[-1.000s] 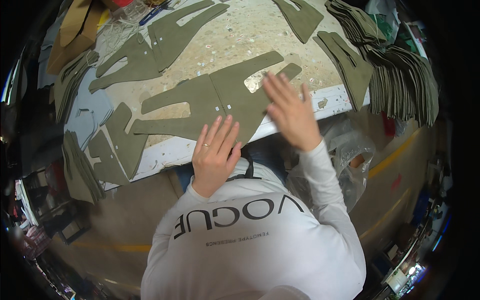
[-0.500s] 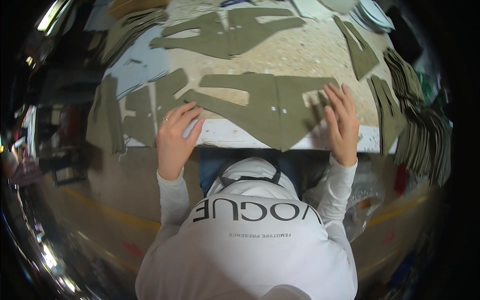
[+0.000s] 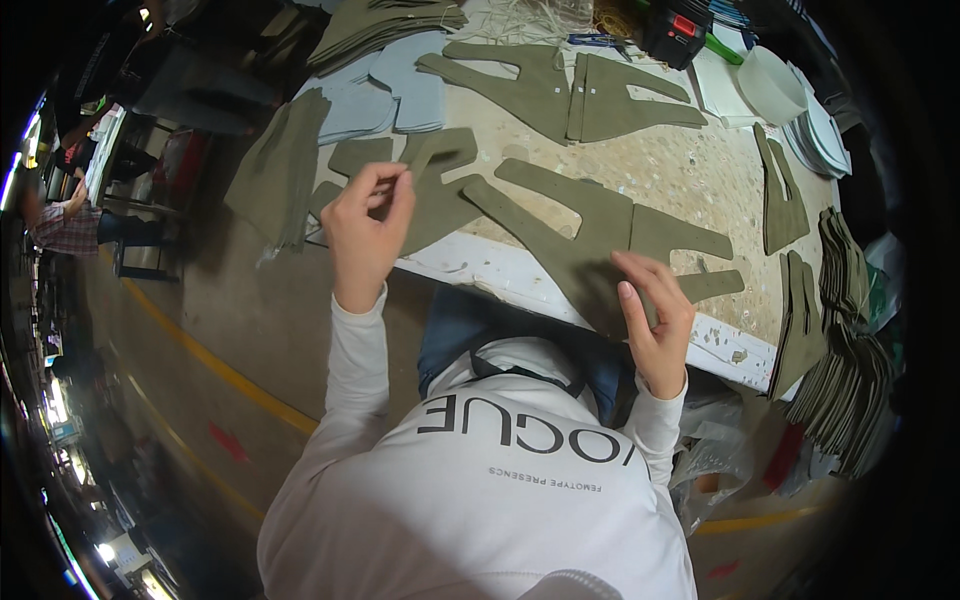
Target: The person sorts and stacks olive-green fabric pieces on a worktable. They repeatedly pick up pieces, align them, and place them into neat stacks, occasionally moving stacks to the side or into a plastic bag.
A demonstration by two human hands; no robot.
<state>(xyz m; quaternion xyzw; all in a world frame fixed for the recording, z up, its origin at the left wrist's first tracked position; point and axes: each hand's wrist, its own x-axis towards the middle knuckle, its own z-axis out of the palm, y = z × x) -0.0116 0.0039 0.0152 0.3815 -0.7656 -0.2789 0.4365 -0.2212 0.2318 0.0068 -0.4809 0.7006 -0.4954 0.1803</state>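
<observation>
A large olive-green cut piece (image 3: 590, 235) with long prongs lies at the front edge of the speckled worktable (image 3: 690, 175). My right hand (image 3: 655, 315) grips its near end where it hangs over the table's edge. A smaller olive cut piece (image 3: 440, 195) lies to its left and partly overlaps it. My left hand (image 3: 362, 230) pinches that smaller piece's prong between thumb and fingertips. Both sleeves are white.
Another olive pair (image 3: 575, 90) lies further back, with light blue pieces (image 3: 400, 80) beside it. Stacks of olive pieces (image 3: 840, 380) hang at the right. White bowls (image 3: 790, 90) and a red-black tool (image 3: 675, 25) stand at the back. Another person (image 3: 60, 220) is far left.
My left hand has left the table's edge and now pinches the smaller olive piece on the left. My right hand has stayed on the large piece. The view has tilted.
</observation>
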